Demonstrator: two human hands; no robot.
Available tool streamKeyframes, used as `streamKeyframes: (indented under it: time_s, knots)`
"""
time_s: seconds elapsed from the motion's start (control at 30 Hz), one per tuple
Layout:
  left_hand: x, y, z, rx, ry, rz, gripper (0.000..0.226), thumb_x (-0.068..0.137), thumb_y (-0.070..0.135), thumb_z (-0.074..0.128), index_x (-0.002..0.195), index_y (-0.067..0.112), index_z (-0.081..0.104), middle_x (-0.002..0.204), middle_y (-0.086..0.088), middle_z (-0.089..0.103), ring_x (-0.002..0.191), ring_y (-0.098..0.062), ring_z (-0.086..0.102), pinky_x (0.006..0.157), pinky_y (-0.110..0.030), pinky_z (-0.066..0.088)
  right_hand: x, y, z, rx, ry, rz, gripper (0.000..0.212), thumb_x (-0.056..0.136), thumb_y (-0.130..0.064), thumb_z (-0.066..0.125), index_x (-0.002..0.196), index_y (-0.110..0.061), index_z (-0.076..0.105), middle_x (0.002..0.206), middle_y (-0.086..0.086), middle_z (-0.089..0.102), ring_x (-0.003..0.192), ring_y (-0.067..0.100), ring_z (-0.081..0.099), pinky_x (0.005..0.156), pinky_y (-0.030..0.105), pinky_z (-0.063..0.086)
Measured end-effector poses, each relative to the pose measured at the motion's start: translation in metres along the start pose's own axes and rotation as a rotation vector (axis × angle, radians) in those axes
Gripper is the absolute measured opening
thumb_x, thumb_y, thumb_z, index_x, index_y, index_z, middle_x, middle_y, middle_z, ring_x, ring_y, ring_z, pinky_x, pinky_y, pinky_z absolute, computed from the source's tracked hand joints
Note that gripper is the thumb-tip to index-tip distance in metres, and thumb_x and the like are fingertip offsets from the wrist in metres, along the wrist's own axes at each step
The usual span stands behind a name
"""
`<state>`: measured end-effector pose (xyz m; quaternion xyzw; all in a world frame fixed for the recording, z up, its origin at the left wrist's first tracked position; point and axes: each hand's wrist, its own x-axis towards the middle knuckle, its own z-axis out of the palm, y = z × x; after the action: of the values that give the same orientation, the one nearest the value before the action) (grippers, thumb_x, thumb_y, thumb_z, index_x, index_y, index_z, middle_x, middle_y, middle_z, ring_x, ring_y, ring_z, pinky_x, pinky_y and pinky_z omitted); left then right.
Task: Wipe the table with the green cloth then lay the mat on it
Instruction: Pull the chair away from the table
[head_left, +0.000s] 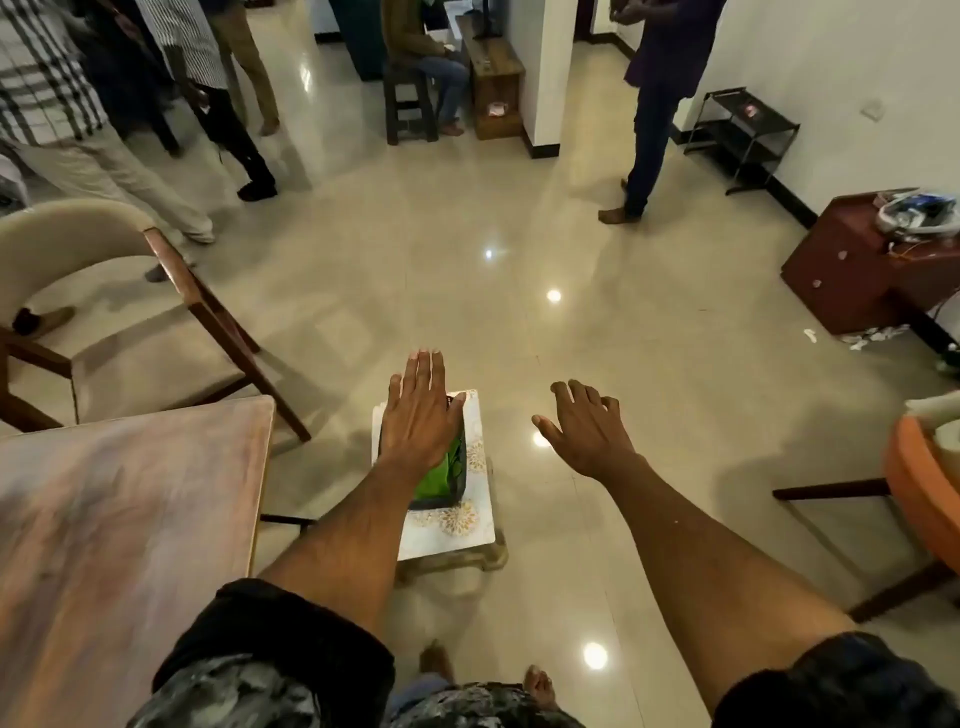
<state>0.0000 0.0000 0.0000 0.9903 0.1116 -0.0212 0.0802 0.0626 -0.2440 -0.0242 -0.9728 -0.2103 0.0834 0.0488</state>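
We are at the very start: our left hand (423, 415), fingers spread flat, hovers over the folded green cloth (441, 475) on the white floral-patterned mat (457, 525), at six o'clock. Our right hand (584, 428) hangs spread, empty. The wooden bench (119, 519) at eight o'clock looks unwiped.

Glossy cream tiled floor (519, 218) mirrors lamps – matt, streaky brown wooden table (119, 519) – soft green cloth (441, 478)

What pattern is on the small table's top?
White with gold floral medallions on the small table, seen in the head view.
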Motion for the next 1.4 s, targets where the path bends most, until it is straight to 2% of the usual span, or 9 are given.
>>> streamKeyframes:
  time_s: [0.2,0.43,0.7,0.93,1.1,1.2,1.4]
  knots:
    - [0.031,0.021,0.025,0.042,-0.079,0.020,0.072,0.116,0.048,0.022,0.172,0.011,-0.004,0.181,-0.009,-0.007,0.168,-0.023,-0.006,0.135,-0.044,0.000,0.023,0.039,0.005,0.023,0.013,0.037,0.060,0.112,-0.058,0.034,0.151,-0.014,0.042,0.146,0.009,0.051,0.136,0.031,0.050,0.111,0.049,0.040]
    - [0.088,0.045,0.047,-0.051,-0.118,0.015,0.073,0.117,0.048,0.021,0.172,0.009,-0.007,0.180,-0.011,-0.009,0.168,-0.025,-0.008,0.135,-0.045,-0.001,0.063,0.073,-0.005,-0.030,-0.016,0.030,0.060,0.112,-0.058,0.032,0.151,-0.014,0.041,0.147,0.009,0.050,0.137,0.031,0.049,0.113,0.047,0.039]
    - [0.156,0.065,0.067,-0.061,-0.093,-0.034,0.074,0.116,0.049,0.021,0.172,0.009,-0.006,0.180,-0.012,-0.008,0.168,-0.025,-0.006,0.135,-0.045,0.001,0.131,0.112,-0.022,-0.041,-0.021,-0.004,0.059,0.113,-0.056,0.033,0.153,-0.013,0.041,0.148,0.009,0.049,0.139,0.031,0.048,0.114,0.047,0.038]
    - [0.243,0.106,0.075,-0.085,-0.080,-0.122,0.072,0.116,0.049,0.020,0.172,0.011,-0.006,0.181,-0.010,-0.007,0.168,-0.023,-0.007,0.135,-0.043,0.000,0.232,0.164,-0.020,-0.032,-0.044,-0.096,0.060,0.113,-0.057,0.031,0.153,-0.014,0.042,0.146,0.009,0.051,0.137,0.031,0.050,0.112,0.047,0.039]
    - [0.305,0.134,0.055,-0.044,-0.049,-0.200,0.071,0.116,0.048,0.021,0.173,0.011,-0.001,0.181,-0.009,-0.002,0.169,-0.023,-0.002,0.135,-0.043,0.005,0.313,0.193,-0.045,-0.014,-0.036,-0.180,0.059,0.113,-0.056,0.031,0.153,-0.014,0.042,0.145,0.008,0.052,0.136,0.030,0.051,0.113,0.047,0.039]
    - [0.335,0.140,0.046,-0.046,-0.002,-0.264,0.072,0.116,0.049,0.022,0.173,0.012,0.000,0.181,-0.009,0.000,0.169,-0.022,-0.001,0.135,-0.042,0.005,0.357,0.196,-0.058,-0.015,-0.044,-0.228,0.059,0.113,-0.056,0.031,0.154,-0.015,0.042,0.145,0.008,0.052,0.136,0.030,0.051,0.113,0.047,0.039]
    - [0.379,0.126,0.044,-0.065,-0.018,-0.324,0.073,0.116,0.050,0.022,0.173,0.013,-0.004,0.181,-0.009,-0.007,0.168,-0.022,-0.006,0.135,-0.042,0.000,0.423,0.177,-0.062,-0.048,-0.080,-0.330,0.059,0.113,-0.057,0.029,0.152,-0.014,0.042,0.145,0.009,0.052,0.135,0.031,0.052,0.111,0.047,0.040]
